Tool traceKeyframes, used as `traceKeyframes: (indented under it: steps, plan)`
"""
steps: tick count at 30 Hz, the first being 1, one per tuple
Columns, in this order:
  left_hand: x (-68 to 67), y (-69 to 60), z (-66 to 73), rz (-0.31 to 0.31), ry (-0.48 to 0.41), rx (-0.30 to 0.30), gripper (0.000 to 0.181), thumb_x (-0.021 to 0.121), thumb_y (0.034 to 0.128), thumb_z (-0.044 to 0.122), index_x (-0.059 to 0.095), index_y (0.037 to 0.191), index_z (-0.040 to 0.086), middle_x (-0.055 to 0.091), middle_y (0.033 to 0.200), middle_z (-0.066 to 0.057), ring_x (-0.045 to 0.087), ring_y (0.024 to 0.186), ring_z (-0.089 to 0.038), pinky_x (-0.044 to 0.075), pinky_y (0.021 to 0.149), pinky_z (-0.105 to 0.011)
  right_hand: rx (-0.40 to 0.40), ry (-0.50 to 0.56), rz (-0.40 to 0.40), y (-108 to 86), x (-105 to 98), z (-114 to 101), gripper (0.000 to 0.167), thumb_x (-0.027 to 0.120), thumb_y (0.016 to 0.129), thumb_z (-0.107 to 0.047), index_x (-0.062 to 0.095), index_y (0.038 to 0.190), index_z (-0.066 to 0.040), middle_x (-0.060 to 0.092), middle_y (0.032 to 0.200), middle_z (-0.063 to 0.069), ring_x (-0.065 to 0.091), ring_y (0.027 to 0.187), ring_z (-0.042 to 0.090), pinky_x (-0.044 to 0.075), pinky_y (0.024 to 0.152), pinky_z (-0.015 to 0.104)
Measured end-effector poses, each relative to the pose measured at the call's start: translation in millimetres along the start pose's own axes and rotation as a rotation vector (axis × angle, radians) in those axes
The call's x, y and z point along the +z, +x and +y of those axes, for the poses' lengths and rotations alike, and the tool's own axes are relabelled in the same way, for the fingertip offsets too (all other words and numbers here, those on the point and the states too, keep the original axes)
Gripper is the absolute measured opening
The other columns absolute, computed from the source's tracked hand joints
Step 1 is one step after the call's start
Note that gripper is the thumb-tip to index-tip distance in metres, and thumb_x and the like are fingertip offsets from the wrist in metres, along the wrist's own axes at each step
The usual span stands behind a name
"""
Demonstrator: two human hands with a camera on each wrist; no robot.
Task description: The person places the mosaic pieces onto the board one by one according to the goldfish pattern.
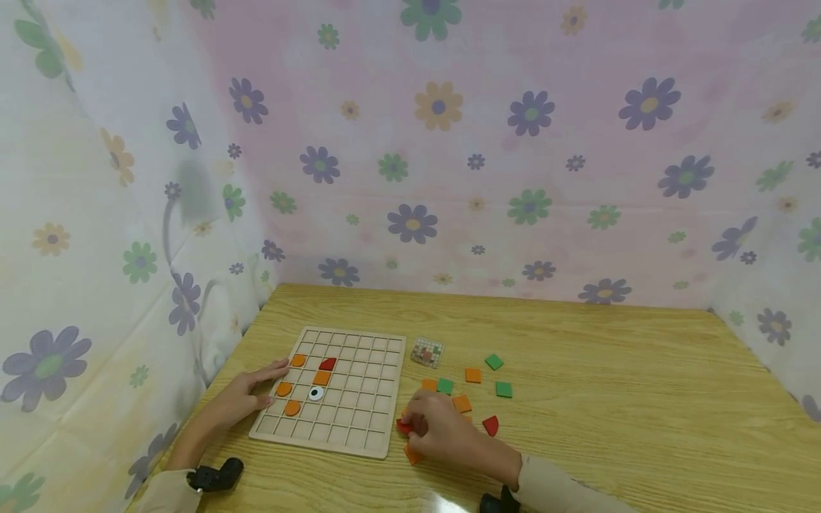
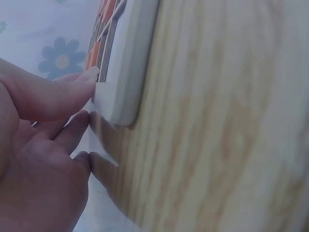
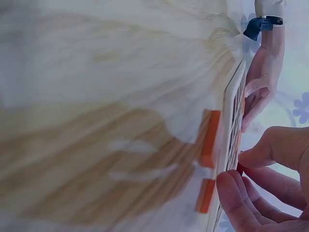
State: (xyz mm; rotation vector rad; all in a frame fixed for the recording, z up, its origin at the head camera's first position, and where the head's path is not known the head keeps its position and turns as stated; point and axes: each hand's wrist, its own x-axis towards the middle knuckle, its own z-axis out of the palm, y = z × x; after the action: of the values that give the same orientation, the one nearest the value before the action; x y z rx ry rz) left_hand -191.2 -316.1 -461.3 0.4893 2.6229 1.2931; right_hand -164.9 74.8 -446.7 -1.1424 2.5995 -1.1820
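Note:
A wooden grid board (image 1: 362, 410) lies on the table, bearing several orange round pieces (image 1: 292, 408), an orange square (image 1: 322, 378), a red quarter-circle piece (image 1: 328, 364) and a white eye piece (image 1: 316, 393). My left hand (image 1: 234, 407) rests at the board's left edge, fingers extended; in the left wrist view the thumb touches the rim. Just off the board's right edge, my right hand (image 1: 439, 429) pinches a red piece (image 1: 403, 427) between thumb and fingers. That piece is mostly hidden by the fingers in the right wrist view.
Right of the board lie loose orange squares (image 1: 472, 375), green squares (image 1: 503, 390) and another red quarter-circle piece (image 1: 490, 426). A small pattern card (image 1: 427, 353) sits beside the board's upper right. Flowered cloth (image 1: 410, 157) hangs behind and at both sides.

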Motion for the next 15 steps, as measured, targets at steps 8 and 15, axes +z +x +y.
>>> traceKeyframes:
  steps: [8,15]
  plan:
    - [-2.0,-0.3,2.2,-0.009,0.006,0.015,0.054,0.062,0.0862,0.004,0.047,0.138,0.0,0.03,0.15,-0.017,0.016,0.139,-0.041,0.023,0.095,-0.007,-0.001,0.05,-0.023,17.5,6,-12,0.013,0.066,0.075,0.006,0.07,0.083,-0.004,0.055,0.08,0.0,0.048,0.064,0.002,0.044,0.056,0.017]
    - [-2.7,-1.3,3.3,-0.006,0.012,0.033,0.054,0.063,0.0861,0.006,0.048,0.137,-0.001,0.031,0.149,-0.019,0.017,0.138,-0.043,0.026,0.099,-0.013,-0.035,0.036,-0.025,32.2,15,-19,0.012,0.068,0.073,0.004,0.07,0.082,-0.004,0.056,0.079,-0.001,0.05,0.065,0.002,0.044,0.057,0.015]
